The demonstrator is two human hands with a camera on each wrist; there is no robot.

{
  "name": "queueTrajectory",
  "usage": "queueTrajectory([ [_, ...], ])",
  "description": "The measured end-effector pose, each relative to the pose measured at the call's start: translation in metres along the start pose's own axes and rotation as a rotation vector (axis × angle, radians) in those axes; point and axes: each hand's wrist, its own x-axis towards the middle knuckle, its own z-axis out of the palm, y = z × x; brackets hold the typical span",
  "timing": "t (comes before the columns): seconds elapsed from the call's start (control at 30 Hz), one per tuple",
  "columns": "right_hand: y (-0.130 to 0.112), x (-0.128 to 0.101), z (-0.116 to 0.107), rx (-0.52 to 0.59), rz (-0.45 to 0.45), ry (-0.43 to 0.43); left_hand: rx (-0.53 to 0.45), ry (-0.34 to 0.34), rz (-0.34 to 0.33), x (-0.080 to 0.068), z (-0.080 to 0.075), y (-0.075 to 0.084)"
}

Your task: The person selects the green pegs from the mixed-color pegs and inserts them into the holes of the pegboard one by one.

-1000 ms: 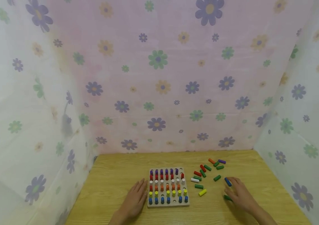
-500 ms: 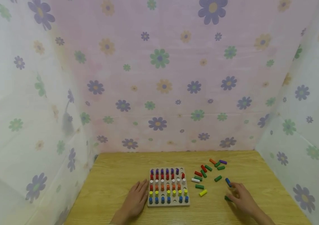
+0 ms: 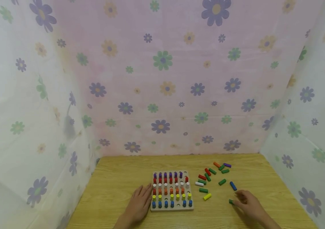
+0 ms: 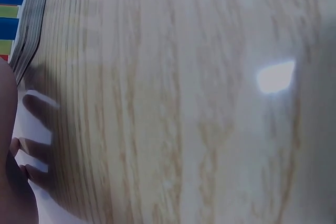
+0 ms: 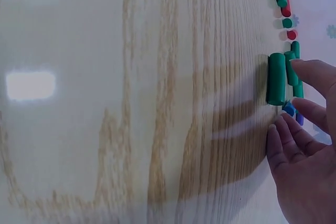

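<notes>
A pegboard (image 3: pixel 172 209) stands on the table, filled with rows of purple, red, white, orange, yellow and blue pegs; some holes show bare. My left hand (image 3: pixel 138 203) lies flat with straight fingers along the board's left side, fingertips at its edge. On the right, my right hand (image 3: pixel 249 203) hovers low with relaxed, slightly bent fingers and holds nothing. A blue peg (image 3: pixel 233 186) lies just beyond its fingertips. By the thumb lies a green peg (image 3: pixel 231 201), partly hidden in the head view; the right wrist view shows that green peg (image 5: pixel 275 80) whole.
Between board and right hand lie several loose pegs, among them a yellow peg (image 3: pixel 207 197), a white peg (image 3: pixel 199 184), a red peg (image 3: pixel 202 177), an orange peg (image 3: pixel 217 164) and a purple peg (image 3: pixel 227 165). Flowered curtains (image 3: pixel 162 95) enclose the wooden table (image 3: pixel 116 168).
My right hand has drawn back from the blue peg, toward the near side, and its fingers no longer touch that peg. The left hand stays in place beside the board.
</notes>
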Motion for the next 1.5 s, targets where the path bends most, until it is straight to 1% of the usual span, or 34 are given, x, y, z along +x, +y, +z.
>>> queueTrajectory([
  [0.17,0.003,-0.001,-0.001,0.011,0.041,-0.001,-0.006,-0.004,-0.01,0.001,0.002,0.001],
  [0.3,0.006,-0.002,-0.001,0.038,0.046,0.006,-0.001,0.007,-0.01,0.001,0.003,0.002],
  [0.37,0.007,-0.002,-0.002,0.063,0.039,0.003,-0.009,0.013,-0.011,0.001,0.004,0.001],
  [0.5,0.012,-0.003,-0.002,0.094,0.029,-0.019,-0.031,0.004,-0.025,0.001,0.007,0.0],
  [0.7,0.013,-0.002,-0.005,0.092,0.014,-0.04,-0.072,-0.002,-0.029,0.0,0.008,0.0],
  [0.93,0.014,0.0,-0.004,0.098,-0.016,-0.064,-0.101,0.035,-0.012,-0.001,0.006,0.001],
  [1.13,0.015,-0.001,-0.002,0.11,-0.045,-0.082,-0.09,-0.005,-0.039,-0.001,0.005,0.002],
  [1.37,0.016,0.001,0.001,0.077,-0.053,-0.092,-0.071,-0.01,-0.038,-0.001,0.008,0.001],
  [1.5,0.016,0.003,0.002,0.063,-0.072,-0.109,-0.064,-0.016,-0.044,-0.001,0.009,-0.001],
])
